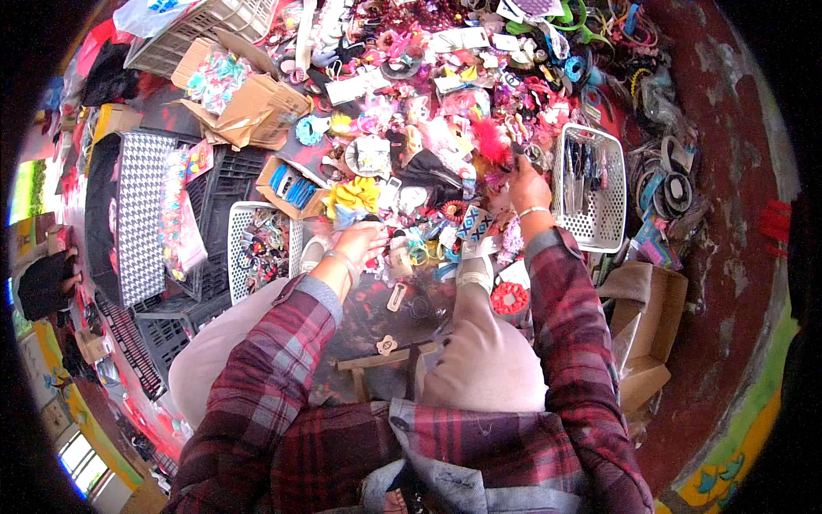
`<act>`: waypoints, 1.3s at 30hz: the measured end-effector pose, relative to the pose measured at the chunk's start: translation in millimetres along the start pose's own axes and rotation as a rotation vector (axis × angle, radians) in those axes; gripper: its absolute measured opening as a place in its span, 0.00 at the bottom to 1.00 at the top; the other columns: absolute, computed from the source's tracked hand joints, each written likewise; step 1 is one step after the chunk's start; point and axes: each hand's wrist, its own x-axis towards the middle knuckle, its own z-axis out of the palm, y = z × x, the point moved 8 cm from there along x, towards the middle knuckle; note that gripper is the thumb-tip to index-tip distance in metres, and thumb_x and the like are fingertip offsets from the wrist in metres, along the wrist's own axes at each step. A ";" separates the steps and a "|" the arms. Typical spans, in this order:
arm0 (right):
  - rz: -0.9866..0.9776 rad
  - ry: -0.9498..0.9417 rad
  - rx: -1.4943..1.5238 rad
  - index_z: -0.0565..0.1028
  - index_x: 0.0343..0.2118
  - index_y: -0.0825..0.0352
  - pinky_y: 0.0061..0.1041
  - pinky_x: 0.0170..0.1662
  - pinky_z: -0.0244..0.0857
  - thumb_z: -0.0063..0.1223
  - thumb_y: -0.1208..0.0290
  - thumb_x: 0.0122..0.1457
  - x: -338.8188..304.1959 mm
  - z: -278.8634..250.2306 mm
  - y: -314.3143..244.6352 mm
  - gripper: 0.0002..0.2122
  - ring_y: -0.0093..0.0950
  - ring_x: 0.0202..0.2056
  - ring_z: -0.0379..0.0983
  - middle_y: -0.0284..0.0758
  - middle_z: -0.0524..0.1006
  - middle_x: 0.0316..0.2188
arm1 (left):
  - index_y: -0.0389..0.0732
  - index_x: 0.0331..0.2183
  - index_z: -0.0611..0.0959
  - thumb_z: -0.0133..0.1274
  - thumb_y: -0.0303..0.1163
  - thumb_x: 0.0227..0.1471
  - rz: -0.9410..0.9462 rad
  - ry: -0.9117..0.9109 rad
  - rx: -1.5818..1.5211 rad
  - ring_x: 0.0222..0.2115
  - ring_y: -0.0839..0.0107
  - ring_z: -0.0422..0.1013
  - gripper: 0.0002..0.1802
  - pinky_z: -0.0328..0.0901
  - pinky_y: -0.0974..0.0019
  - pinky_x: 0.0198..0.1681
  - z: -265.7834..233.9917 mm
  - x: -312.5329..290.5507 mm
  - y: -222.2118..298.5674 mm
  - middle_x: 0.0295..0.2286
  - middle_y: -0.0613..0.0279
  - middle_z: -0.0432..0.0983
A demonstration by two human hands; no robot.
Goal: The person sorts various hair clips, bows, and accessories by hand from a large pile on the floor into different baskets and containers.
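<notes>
A large heap of hair accessories [428, 111] spreads over the floor in front of me. My left hand [361, 243] is at its near edge, just below a yellow scrunchie [353, 196]. Its fingers are bent together around something small and dark that I cannot make out. Farther right, my right hand [528, 188] reaches into the heap beside a red fluffy piece [491, 140]. Those fingers are pinched, with a small dark thing at their tips, too small to name. A blue-and-white patterned piece [470, 224] lies between my hands.
A white basket [618, 184] with packaged dark items stands right of my right hand. Another white basket [241, 224] of small accessories is at my left, near a small box of blue bands [292, 188]. Black crates [175, 330] stand farther left; an open cardboard box [666, 330] is at right.
</notes>
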 end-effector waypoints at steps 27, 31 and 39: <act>-0.264 -0.044 1.357 0.62 0.50 0.69 0.21 0.37 0.64 0.48 0.80 0.50 -217.2 -213.8 -94.0 0.22 0.25 0.35 0.69 0.36 0.73 0.35 | 0.37 0.35 0.75 0.45 0.37 0.53 1.098 -0.192 0.231 0.31 0.78 0.69 0.13 0.64 0.73 0.35 -3.5 -385.7 129.2 0.32 0.65 0.74; -0.327 -0.325 1.121 0.74 0.36 0.69 0.19 0.28 0.65 0.46 0.79 0.51 -268.9 -177.4 -122.4 0.09 0.23 0.26 0.71 0.35 0.75 0.24 | 0.35 0.32 0.76 0.47 0.30 0.47 1.725 0.258 1.122 0.39 0.60 0.68 0.10 0.62 0.60 0.45 -14.9 -457.9 72.6 0.34 0.56 0.72; -0.707 -0.536 0.616 0.76 0.34 0.69 0.15 0.27 0.59 0.45 0.75 0.52 -386.3 -114.3 -211.4 0.09 0.17 0.22 0.65 0.29 0.73 0.20 | 0.33 0.30 0.76 0.47 0.30 0.47 1.807 0.115 0.900 0.36 0.57 0.67 0.10 0.61 0.60 0.43 -11.9 -460.9 41.4 0.31 0.52 0.72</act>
